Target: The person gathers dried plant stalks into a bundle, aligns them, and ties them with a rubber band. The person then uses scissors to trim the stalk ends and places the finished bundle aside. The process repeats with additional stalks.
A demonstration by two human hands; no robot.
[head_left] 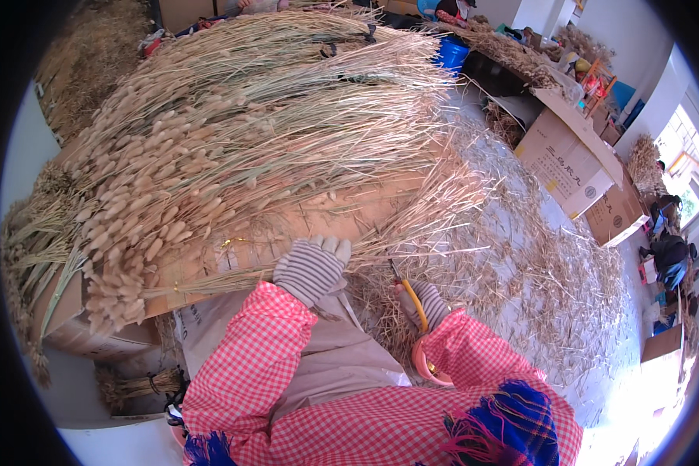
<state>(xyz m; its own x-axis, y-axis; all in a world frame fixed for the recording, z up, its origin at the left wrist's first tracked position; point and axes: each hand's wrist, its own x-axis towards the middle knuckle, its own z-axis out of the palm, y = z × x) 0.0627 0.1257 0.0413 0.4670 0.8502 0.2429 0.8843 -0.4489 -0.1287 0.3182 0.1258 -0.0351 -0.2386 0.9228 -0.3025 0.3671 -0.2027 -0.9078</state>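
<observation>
My left hand (311, 269), in a grey striped glove, is closed around a bundle of dried bunny-tail grass (209, 283) lying along the near edge of the cardboard surface (175, 265). The bundle's fluffy heads point left, with a gold tie (176, 286) near them; its stems run right past my glove. My right hand (424, 304), gloved alike, holds a cutting tool with yellow handles (416, 304), its dark blades by the stem ends. A second gold tie (233, 240) lies on the cardboard. A large heap of the grass (268, 122) covers the far side.
Cut stems litter the floor (536, 279) to the right. A pink bucket (428, 364) stands below my right hand. Cardboard boxes (565, 157) and a blue bucket (451, 54) are farther off. A tied grass bundle (145, 384) lies lower left. Other people sit in the background.
</observation>
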